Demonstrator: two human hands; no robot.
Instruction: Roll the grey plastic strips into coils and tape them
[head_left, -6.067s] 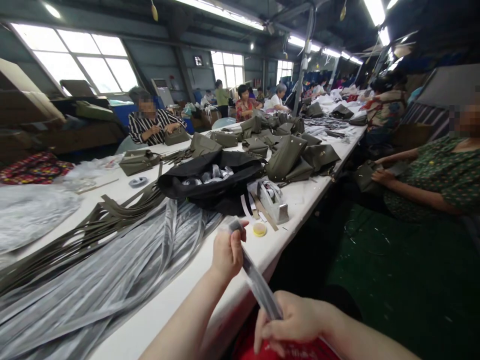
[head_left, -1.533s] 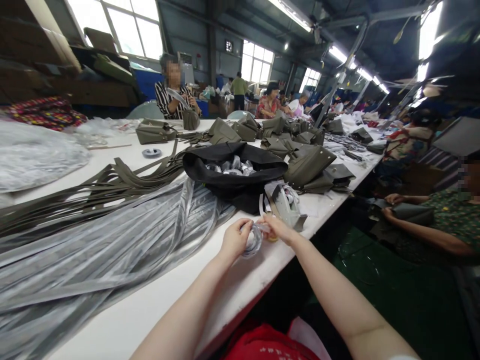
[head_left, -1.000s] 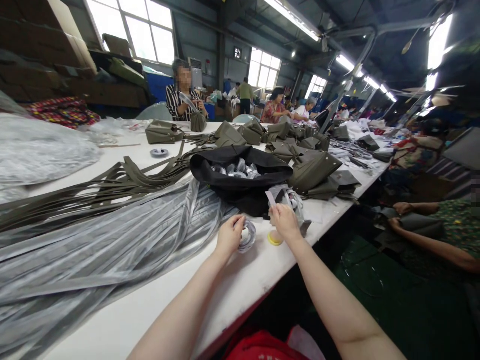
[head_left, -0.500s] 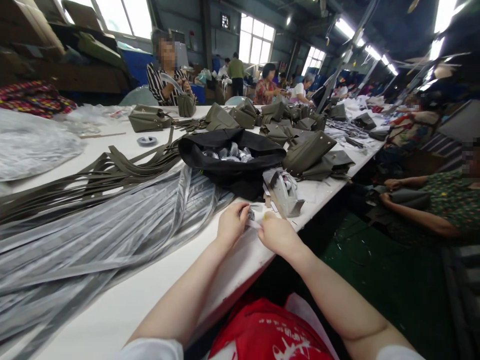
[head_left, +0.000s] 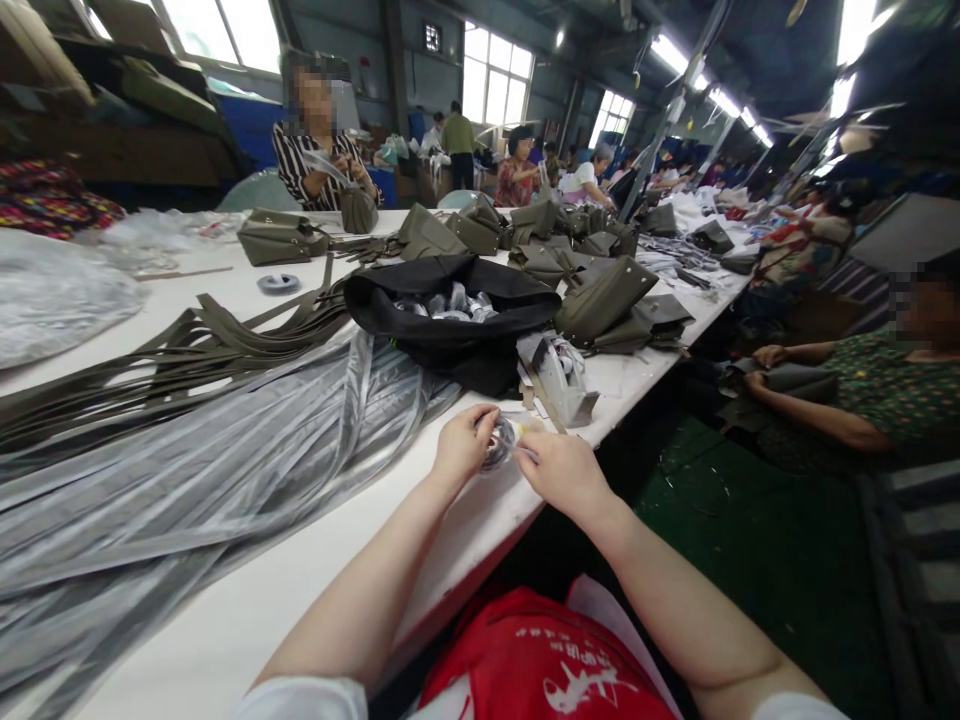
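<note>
Near the table's front edge, my left hand (head_left: 465,442) is closed on a small rolled-up strap (head_left: 498,446), dark and glossy with clear plastic around it. My right hand (head_left: 561,466) faces it from the right, fingers pinched on a thin clear plastic strip (head_left: 528,453) beside the roll. A small yellow spot shows near those fingertips; what it is I cannot tell. Just beyond my hands stands a grey-white tape dispenser (head_left: 561,380). Behind it a black fabric bag (head_left: 450,335) holds several similar plastic-wrapped rolls (head_left: 457,303).
Long straps in clear plastic sleeves (head_left: 225,460) spread over the left of the white table (head_left: 202,640), with bare olive straps (head_left: 187,350) behind. Olive bags (head_left: 607,300) are heaped beyond the black bag. One loose roll (head_left: 278,284) lies at the back left. Co-workers sit around the table.
My hands stay close together at the same place. The roll now shows more openly between them, and the pale strip that stretched between my fingers is now less visible. The view has shifted slightly.
</note>
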